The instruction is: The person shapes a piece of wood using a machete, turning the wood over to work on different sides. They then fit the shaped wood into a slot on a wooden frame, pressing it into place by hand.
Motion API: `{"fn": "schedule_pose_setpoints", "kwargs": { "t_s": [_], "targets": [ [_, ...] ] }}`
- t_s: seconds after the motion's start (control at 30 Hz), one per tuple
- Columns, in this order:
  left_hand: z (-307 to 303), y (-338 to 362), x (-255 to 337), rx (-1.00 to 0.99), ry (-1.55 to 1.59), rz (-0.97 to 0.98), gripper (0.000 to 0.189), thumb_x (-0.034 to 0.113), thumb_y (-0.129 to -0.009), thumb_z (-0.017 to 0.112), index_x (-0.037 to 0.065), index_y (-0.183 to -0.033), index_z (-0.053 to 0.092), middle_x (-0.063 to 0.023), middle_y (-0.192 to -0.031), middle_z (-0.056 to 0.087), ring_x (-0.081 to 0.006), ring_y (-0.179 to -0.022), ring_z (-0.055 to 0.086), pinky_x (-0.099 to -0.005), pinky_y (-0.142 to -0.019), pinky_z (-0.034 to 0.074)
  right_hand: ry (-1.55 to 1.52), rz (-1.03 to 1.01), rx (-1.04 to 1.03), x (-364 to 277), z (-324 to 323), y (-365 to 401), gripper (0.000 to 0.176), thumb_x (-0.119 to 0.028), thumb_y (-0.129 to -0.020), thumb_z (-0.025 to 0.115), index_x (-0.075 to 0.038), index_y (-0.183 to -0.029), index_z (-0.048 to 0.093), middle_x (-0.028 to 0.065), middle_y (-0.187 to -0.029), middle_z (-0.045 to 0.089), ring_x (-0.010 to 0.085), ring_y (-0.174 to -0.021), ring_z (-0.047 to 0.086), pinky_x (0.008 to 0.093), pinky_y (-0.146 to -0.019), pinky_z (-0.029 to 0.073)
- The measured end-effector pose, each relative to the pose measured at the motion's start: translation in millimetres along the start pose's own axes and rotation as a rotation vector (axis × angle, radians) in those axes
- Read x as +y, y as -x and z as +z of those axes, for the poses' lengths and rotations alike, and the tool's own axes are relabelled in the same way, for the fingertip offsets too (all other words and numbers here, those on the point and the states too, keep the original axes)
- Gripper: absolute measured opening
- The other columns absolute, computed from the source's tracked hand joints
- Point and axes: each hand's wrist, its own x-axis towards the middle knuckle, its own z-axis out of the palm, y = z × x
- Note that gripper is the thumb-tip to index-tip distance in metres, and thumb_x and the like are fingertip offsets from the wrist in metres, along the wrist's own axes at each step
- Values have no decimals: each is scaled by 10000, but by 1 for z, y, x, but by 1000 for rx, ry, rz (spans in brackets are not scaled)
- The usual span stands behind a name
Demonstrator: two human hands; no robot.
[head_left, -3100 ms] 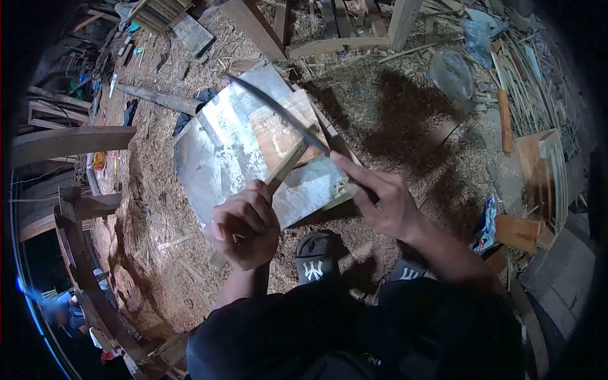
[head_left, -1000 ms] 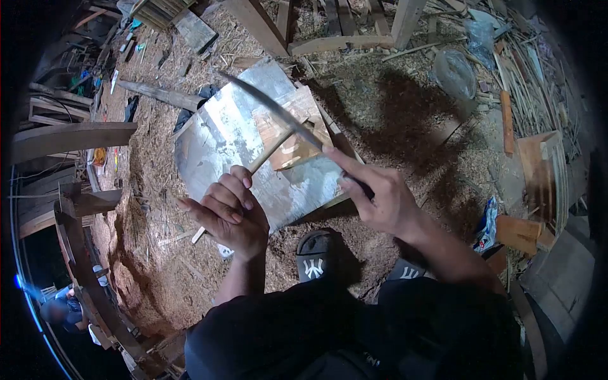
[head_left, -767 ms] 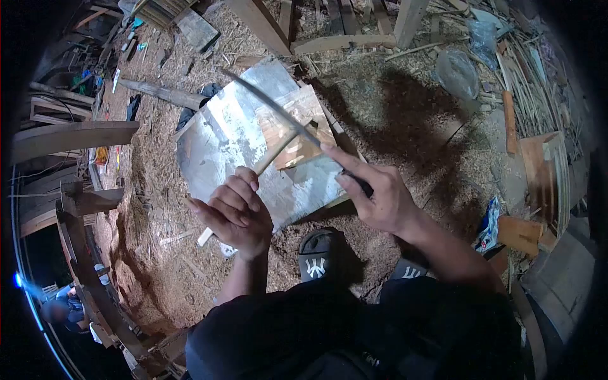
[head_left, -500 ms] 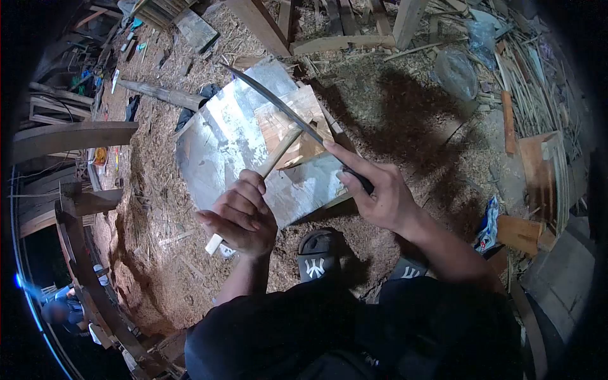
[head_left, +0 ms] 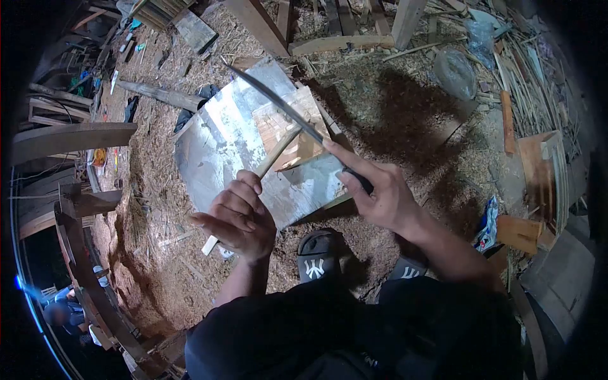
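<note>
Shavings cover the floor [head_left: 158, 221] around a pale board [head_left: 215, 139], a crumpled clear bag [head_left: 455, 75] lying well apart, its contents indistinct. Over the board, the left hand [head_left: 240, 218] has its fingers curled around a slim wooden stick [head_left: 277, 152] crossing under a long blade [head_left: 272, 98], whose dark handle the right hand [head_left: 380, 196] grasps, index finger extended. Open shavings separate the board's near edge from the left slipper [head_left: 316, 256]; clothing [head_left: 354, 335] partly hides the right slipper [head_left: 408, 269].
</note>
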Motion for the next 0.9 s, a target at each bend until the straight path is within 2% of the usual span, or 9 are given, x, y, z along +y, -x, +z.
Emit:
{"fn": "schedule_pose_setpoints", "kwargs": {
  "t_s": [0.13, 0.2, 0.33, 0.4, 0.6, 0.67, 0.8, 0.83, 0.9],
  "targets": [
    [-1, 0, -1, 17, 17, -6, 674, 474, -1066, 119, 162, -506, 328, 24, -480, 314, -141, -483, 359, -347, -694, 376, 77, -1, -12, 2, 4, 2, 444, -330, -1042, 418, -189, -1462, 432, 37, -562, 528, 101, -433, 482, 278, -370, 460],
    [0, 1, 1, 18, 8, -6, 674, 476, -1065, 122, 161, -505, 326, 23, -480, 314, -141, -482, 356, -347, -694, 377, -51, -97, 162, 3, 8, -6, 451, -296, -1032, 453, -167, -1464, 430, 25, -543, 516, 123, -432, 496, 291, -369, 450],
    [-1, -3, 1, 48, 9, -44, 673, 486, -1062, 126, 161, -506, 319, 19, -480, 313, -142, -482, 351, -343, -697, 381, 49, -52, -8, -9, -6, -4, 475, -212, -997, 526, -123, -1454, 435, 129, -659, 640, 205, -487, 604, 336, -444, 518],
    [0, 0, 2, 27, -8, -26, 672, 487, -1062, 126, 161, -504, 313, 19, -480, 313, -143, -481, 349, -344, -698, 383, -117, 58, 58, -14, -8, -7, 412, -172, -971, 556, -53, -1366, 536, 222, -1153, 668, 323, -865, 725, 386, -712, 584],
    [-2, -1, 1, 41, 2, -30, 666, 479, -1063, 115, 155, -516, 312, 16, -490, 310, -145, -477, 356, -347, -701, 400, 24, 94, -63, -10, -5, -3, 432, -211, -978, 558, -64, -1382, 523, 222, -1125, 679, 240, -665, 703, 359, -622, 581],
    [-1, -1, 0, 16, -19, 1, 659, 466, -1066, 103, 149, -534, 330, 16, -503, 308, -143, -479, 370, -349, -702, 412, -15, -81, 145, -1, 1, -9, 461, -334, -1033, 442, -194, -1471, 412, 96, -608, 602, 138, -464, 572, 302, -382, 512],
    [-5, -3, 2, 21, 4, -44, 662, 466, -1066, 106, 148, -525, 317, 16, -503, 309, -139, -486, 368, -348, -706, 414, 129, 5, -37, -2, -5, 2, 459, -283, -1026, 463, -175, -1470, 411, 155, -718, 669, 178, -530, 641, 329, -451, 552],
    [-5, -3, 1, 0, -24, -41, 664, 466, -1066, 106, 148, -521, 312, 16, -502, 311, -138, -488, 372, -348, -707, 415, -1, -64, 138, 0, 0, -5, 463, -294, -1025, 462, -185, -1472, 408, 130, -657, 637, 179, -506, 613, 330, -479, 559],
    [2, -5, 2, 30, -21, -32, 658, 463, -1069, 128, 158, -512, 302, 20, -489, 293, -135, -480, 351, -342, -701, 403, 36, -54, 102, -1, -5, -6, 466, -302, -1024, 465, -189, -1473, 408, 106, -622, 608, 164, -492, 591, 320, -465, 550]
  ]
}}
